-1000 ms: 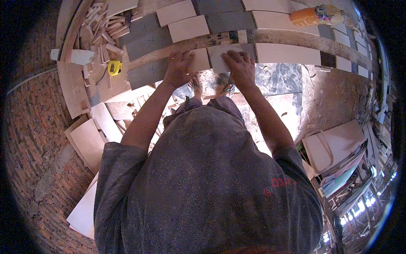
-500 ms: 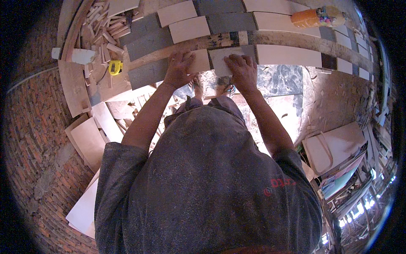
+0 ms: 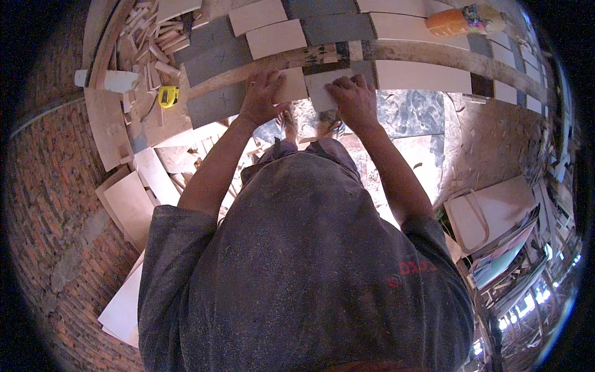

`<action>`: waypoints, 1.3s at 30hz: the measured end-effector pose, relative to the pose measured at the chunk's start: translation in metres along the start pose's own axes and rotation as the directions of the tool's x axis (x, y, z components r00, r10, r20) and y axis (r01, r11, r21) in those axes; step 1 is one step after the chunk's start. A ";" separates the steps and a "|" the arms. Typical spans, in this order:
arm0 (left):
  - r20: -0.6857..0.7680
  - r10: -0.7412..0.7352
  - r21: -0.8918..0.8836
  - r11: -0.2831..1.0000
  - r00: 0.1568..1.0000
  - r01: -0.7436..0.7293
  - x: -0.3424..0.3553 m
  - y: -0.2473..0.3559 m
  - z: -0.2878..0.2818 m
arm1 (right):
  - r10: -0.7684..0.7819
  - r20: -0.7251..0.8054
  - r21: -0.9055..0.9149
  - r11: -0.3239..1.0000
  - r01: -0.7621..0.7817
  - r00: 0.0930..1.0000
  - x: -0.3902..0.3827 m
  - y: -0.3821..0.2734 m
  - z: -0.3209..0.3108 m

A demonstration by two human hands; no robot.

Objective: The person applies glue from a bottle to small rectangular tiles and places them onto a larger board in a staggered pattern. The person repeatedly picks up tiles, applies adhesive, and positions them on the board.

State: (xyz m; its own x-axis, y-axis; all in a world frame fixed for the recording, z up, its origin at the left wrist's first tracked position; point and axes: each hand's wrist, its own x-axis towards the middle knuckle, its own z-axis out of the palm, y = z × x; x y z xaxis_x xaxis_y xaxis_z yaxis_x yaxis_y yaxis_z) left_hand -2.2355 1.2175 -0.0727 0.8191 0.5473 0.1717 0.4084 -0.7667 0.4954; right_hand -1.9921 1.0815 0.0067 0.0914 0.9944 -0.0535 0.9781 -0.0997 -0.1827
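Fingers of our left hand [image 3: 261,99] lie over a pale panel [image 3: 291,85], those of our right hand [image 3: 354,102] over a grey panel [image 3: 321,87] jutting past it at the worktop [image 3: 164,127] edge; whether either grips, we cannot tell. We'd best support that overhang.

Pnl [image 3: 319,93] under R hand [image 3: 354,100]

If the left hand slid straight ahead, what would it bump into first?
The left hand would probably meet the brown wooden strip just ahead, though I can't tell whether it's raised.
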 end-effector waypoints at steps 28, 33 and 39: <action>-0.026 0.005 -0.019 1.000 1.000 -0.006 -0.007 -0.009 0.026 | 0.586 0.104 -0.127 0.809 -0.573 0.804 -0.006 0.020 -0.073; -0.052 -0.005 0.011 1.000 0.999 0.006 -0.007 -0.007 0.025 | 0.601 0.122 -0.138 0.799 -0.586 0.790 0.002 0.034 -0.049; -0.050 -0.001 -0.026 1.000 0.999 0.000 -0.009 -0.008 0.030 | 0.640 0.110 -0.199 0.764 -0.614 0.760 0.005 0.030 -0.039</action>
State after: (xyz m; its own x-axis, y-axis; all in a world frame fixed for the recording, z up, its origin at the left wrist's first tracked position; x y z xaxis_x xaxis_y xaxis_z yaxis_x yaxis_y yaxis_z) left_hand -2.2344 1.2092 -0.1036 0.7976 0.5642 0.2135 0.3973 -0.7577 0.5177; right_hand -1.9552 1.0854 0.0392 0.6750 0.6883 -0.2657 0.7281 -0.6796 0.0892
